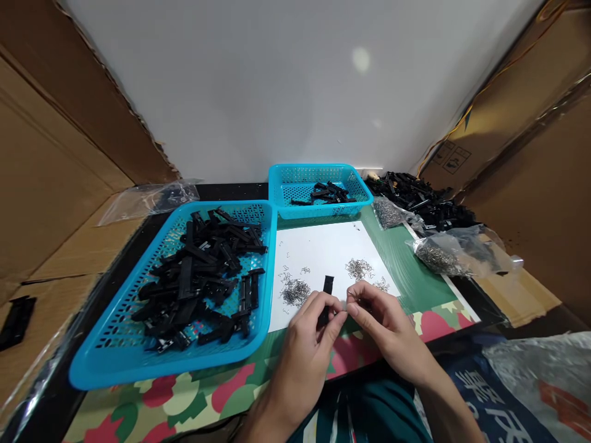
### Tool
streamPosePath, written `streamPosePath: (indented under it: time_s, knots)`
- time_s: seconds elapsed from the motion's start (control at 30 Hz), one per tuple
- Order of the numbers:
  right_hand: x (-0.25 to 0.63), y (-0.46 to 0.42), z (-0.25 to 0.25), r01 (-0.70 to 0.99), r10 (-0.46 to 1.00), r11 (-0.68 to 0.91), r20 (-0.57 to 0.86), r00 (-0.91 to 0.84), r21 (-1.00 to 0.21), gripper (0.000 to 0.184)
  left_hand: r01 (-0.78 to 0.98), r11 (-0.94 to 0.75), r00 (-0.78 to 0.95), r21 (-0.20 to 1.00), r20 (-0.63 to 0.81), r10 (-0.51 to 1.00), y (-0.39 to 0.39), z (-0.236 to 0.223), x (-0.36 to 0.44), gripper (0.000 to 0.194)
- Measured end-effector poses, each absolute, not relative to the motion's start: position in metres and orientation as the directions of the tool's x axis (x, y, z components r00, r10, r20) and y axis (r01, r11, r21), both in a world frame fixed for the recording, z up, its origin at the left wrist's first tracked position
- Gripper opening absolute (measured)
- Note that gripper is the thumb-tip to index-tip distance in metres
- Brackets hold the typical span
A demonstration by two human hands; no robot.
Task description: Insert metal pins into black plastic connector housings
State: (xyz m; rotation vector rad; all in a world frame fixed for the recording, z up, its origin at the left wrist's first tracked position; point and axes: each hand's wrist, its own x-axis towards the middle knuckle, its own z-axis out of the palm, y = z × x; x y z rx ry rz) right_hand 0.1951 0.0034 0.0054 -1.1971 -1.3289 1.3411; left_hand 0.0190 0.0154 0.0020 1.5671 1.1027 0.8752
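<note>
My left hand is closed around a slim black plastic part, whose upper end sticks up past the fingers. Thumb and forefinger of my right hand are pinched right beside the left fingertips; what they hold, if anything, is too small to make out. Both hands are over the near edge of a white sheet. On the sheet lie a pile of tiny metal wire pieces by my left hand and another small metal pile beyond my right hand.
A large blue basket of black parts stands at left, a smaller blue basket behind the sheet. Bags of small metal pieces and a heap of black parts lie at right. Cardboard walls the sides.
</note>
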Motion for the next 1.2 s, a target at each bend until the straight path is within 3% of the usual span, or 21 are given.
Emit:
streamPosePath:
  time_s: [0.23, 0.37, 0.7, 1.0, 1.2]
  knots:
    - [0.207, 0.01, 0.003, 0.219, 0.997, 0.046, 0.032, -0.067, -0.975, 0.024, 0.341, -0.148, 0.323, 0.928, 0.032, 0.946, 0.03, 0.001, 0.03, 0.014]
    - [0.214, 0.016, -0.002, 0.206, 0.997, 0.063, 0.07, 0.024, -0.977, 0.026, 0.436, -0.191, 0.353, 0.88, 0.028, 0.935, 0.038, 0.005, 0.041, 0.018]
    - [0.209, 0.012, -0.001, 0.128, 0.997, 0.067, 0.069, 0.015, -0.99, 0.024, 0.28, -0.175, 0.372, 0.944, 0.061, 0.926, 0.032, 0.01, 0.046, 0.024]
    - [0.21, 0.013, 0.003, 0.244, 0.996, 0.075, 0.082, 0.022, -0.967, 0.024, 0.387, -0.113, 0.402, 0.915, -0.058, 0.914, 0.022, 0.009, 0.023, 0.015]
    - [0.216, 0.013, 0.0, 0.405, 0.989, 0.058, 0.108, 0.102, -0.912, 0.019, 0.411, -0.116, 0.433, 0.904, -0.081, 0.898, 0.009, -0.003, 0.011, 0.034]
